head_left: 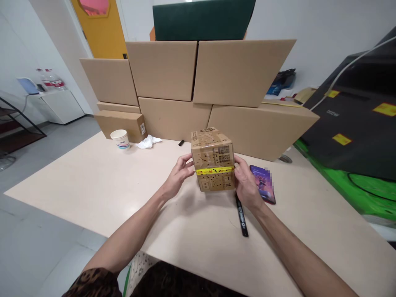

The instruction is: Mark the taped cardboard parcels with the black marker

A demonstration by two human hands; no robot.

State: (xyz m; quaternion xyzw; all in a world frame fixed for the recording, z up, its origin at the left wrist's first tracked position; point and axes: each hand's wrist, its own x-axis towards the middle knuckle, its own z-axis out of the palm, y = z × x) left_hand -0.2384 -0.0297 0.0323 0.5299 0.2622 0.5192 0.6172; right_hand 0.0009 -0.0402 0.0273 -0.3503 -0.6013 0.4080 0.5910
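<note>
Between my two hands is a small cardboard box (213, 154), printed with dark marks and wrapped with a yellow tape band. It is tilted and seems raised off the tabletop, with a shadow beneath. My left hand (179, 173) grips its left side, fingers against the cardboard. On the opposite side, my right hand (246, 181) presses with thumb and fingers, some of them hidden behind the box. A black marker (242, 218) lies on the table just below my right hand, its upper end partly covered. Right of that hand rests a phone (261, 183) with a lit purple screen.
Large cardboard boxes (163, 70) are stacked along the table's (77, 173) back edge, a dark green box (204, 20) on top. A paper cup (120, 139), crumpled tissue (148, 142) and small black cap (181, 143) stand before them. A big black case (355, 111) is at the right.
</note>
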